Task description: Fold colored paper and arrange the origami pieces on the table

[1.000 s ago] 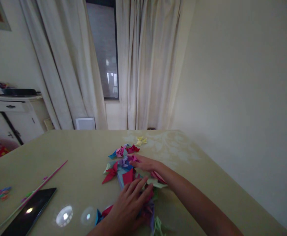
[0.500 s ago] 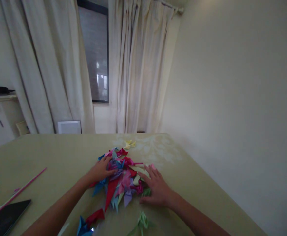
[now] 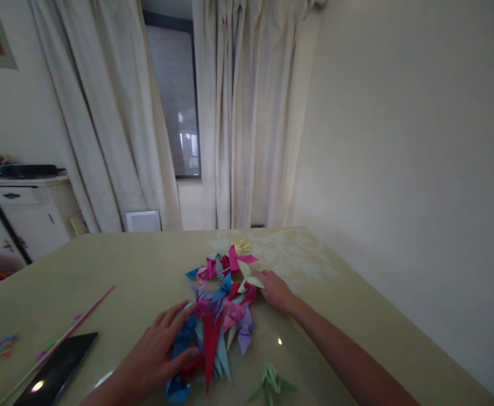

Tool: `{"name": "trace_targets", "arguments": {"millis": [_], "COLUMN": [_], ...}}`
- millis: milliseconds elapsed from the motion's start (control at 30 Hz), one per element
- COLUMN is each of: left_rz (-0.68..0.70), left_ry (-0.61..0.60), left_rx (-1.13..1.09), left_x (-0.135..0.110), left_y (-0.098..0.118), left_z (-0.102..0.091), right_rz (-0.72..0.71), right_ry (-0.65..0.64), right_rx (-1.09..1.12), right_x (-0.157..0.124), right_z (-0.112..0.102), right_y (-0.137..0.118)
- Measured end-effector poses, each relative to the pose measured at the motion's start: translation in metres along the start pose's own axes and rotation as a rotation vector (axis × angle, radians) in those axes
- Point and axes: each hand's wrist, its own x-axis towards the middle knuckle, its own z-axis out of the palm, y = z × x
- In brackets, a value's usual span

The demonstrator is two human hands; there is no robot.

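Note:
A loose pile of folded paper cranes in pink, red, blue, purple and pale green lies on the table in front of me. My left hand [image 3: 162, 344] rests at the pile's near left side, thumb and fingers apart, beside blue cranes [image 3: 183, 338]. A long red paper point [image 3: 211, 344] sticks out toward me. At the right edge, my right hand [image 3: 276, 288] has its outstretched fingertips against a pale green crane [image 3: 247, 276], which partly hides them. A separate green crane [image 3: 270, 380] sits nearer me, and yellow folded paper [image 3: 242, 246] lies behind the pile.
On the left of the table [image 3: 137, 265] are a dark flat tablet-like object [image 3: 56, 369] and a long pink-and-green stick [image 3: 84, 316]. Small colourful pieces [image 3: 2, 347] lie farther left. A wall [image 3: 399, 169] borders the right side; a white cabinet [image 3: 27, 208] stands back left.
My left hand has drawn back toward me, bringing red and blue paper to the pile's near left side. My right hand has moved farther away along the pile's right edge. The view has turned left.

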Motion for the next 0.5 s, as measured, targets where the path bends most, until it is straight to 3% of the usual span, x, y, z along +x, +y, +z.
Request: {"name": "trace_targets", "arguments": {"millis": [133, 300, 400, 500], "left_rz": [0.118, 0.269, 0.293, 0.306], "left_ry": [-0.055, -0.143, -0.128, -0.05], "left_rx": [0.0, 0.064, 0.103, 0.102], "left_x": [-0.023, 0.004, 0.024, 0.045], "left_y": [0.009, 0.045, 0.077, 0.1], "left_z": [0.024, 0.067, 0.071, 0.057], "right_rz": [-0.113, -0.292, -0.336, -0.26], "right_ry": [-0.05, -0.128, -0.094, 0.035], "right_rx": [0.045, 0.151, 0.224, 0.271], "right_x": [0.023, 0.037, 0.026, -0.007], "right_z": [0.011, 0.005, -0.016, -0.036], "right_y": [-0.023, -0.05, -0.052, -0.048]}}
